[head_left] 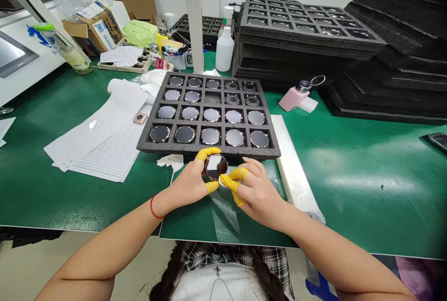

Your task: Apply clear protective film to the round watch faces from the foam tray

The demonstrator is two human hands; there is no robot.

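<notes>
A round watch case (215,166) with a dark glossy face is gripped at its edge by my left hand (192,180), thumb and finger in yellow finger cots. My right hand (256,189), also in yellow finger cots, pinches a small white wipe (221,181) against the lower right rim of the watch case. Just beyond my hands lies a black foam tray (209,150) with rows of similar watch cases. One compartment (213,98) in its second row from the back holds no watch; a few cases at the back right show dark, open-looking insides.
Left are paper sheets (98,138) and a small pink square device (140,118). A clear plastic sleeve pack (296,166) lies right of the tray. Behind stand a pink pump bottle (292,98), a white bottle (225,50), stacked foam trays (279,59) and a white post (194,22).
</notes>
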